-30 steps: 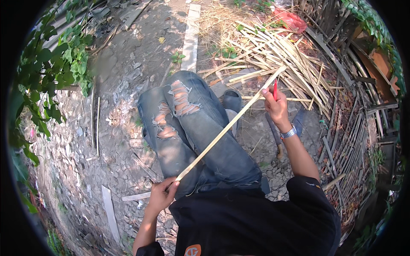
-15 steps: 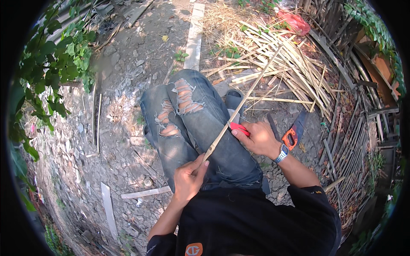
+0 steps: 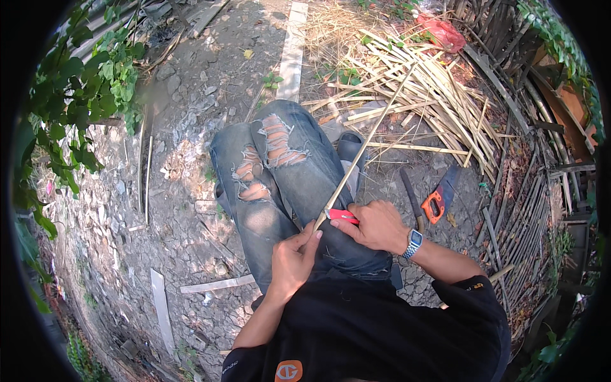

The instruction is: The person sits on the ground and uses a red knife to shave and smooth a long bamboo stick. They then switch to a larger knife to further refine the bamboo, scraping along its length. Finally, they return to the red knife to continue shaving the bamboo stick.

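Observation:
A long, thin bamboo strip [image 3: 372, 138] slants across my lap, its far end reaching up over the pile of strips. My left hand [image 3: 294, 260] pinches its near end between thumb and fingers. In my right hand [image 3: 380, 226] is a red-handled utility knife [image 3: 344, 216], its blade end against the strip just beyond my left fingertips. Most of the knife's handle is hidden inside my right fist. Both hands are close together above the thigh of my ripped jeans [image 3: 305, 184].
Beyond my knees lies a heap of split bamboo strips [image 3: 439, 108], with a red plastic bag [image 3: 440, 33] behind it. Right of me, a handsaw with an orange handle [image 3: 439, 198] rests on cracked earth beside a dark-bladed tool [image 3: 412, 198]. A plank [image 3: 292, 57] stretches ahead; leaves [image 3: 73, 95] hang at left.
My right hand has drawn the knife along the strip toward my left hand, down and to the left. My left hand has shifted slightly up and right, still gripping the strip.

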The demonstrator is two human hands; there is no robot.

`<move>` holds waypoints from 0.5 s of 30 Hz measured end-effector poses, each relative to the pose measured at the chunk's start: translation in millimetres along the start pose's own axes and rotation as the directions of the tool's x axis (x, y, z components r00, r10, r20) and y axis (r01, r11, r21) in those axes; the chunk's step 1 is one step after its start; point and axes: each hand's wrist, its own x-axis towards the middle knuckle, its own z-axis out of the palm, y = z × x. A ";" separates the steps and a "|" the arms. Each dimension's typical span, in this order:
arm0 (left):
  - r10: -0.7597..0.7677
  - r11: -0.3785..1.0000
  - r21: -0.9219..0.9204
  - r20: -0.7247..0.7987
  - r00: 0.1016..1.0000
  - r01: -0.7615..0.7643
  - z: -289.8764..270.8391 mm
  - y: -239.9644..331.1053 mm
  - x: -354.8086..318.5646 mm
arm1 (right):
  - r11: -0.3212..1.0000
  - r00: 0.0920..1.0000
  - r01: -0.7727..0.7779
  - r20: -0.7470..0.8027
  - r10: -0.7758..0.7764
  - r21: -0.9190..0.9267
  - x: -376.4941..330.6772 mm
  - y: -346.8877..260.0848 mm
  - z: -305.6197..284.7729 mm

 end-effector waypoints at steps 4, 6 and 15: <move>-0.045 0.995 0.092 0.026 0.999 0.043 -3.4 5.9 -0.5 | 0.997 0.996 -0.063 -0.067 0.060 -0.051 5.9 10.6 2.7; 0.008 0.993 0.117 -0.005 1.000 -0.008 -5.5 2.3 -5.3 | 0.972 0.952 -0.235 -0.193 0.236 0.030 22.7 49.7 -11.2; 0.026 0.990 0.137 -0.052 0.998 -0.019 2.4 0.8 -7.5 | 0.995 0.994 -0.072 -0.076 0.076 0.064 -8.2 6.7 -12.4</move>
